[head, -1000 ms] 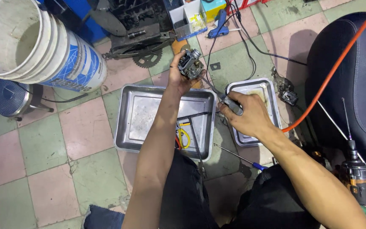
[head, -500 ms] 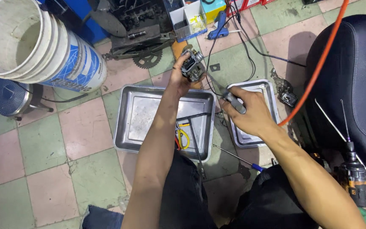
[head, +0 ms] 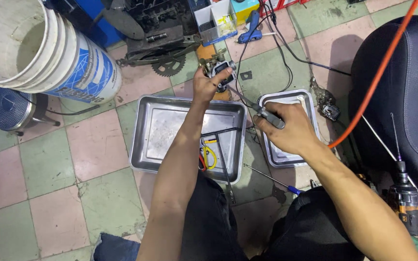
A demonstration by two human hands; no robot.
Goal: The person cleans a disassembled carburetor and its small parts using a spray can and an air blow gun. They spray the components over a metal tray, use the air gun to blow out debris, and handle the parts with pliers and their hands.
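The left hand (head: 209, 84) is raised over the far edge of the large steel tray (head: 160, 145), its grip clenched around a small metal engine part (head: 220, 72) (it looks like a carburettor, though the fingers hide much of it). The part is held in the air, above the tiled floor (head: 49, 193) just beyond that tray, not resting on anything. The right hand (head: 286, 130) sits over the near-left corner of the smaller steel tray (head: 310, 104), its grip closed on a slim tool with a grey handle (head: 271, 117) whose thin shaft runs up and left to the part.

Judged from this, the step in hand is working on the held part with the tool's tip, probing or turning something on its body. The next move would call for a steady left hand, with the tip kept seated while the right wrist does the fine work.

An orange hose (head: 378, 72) crosses above the right forearm. A blue-handled screwdriver (head: 272, 180) lies on the floor near the knees, and yellow and red bits (head: 208, 155) lie in the large tray.
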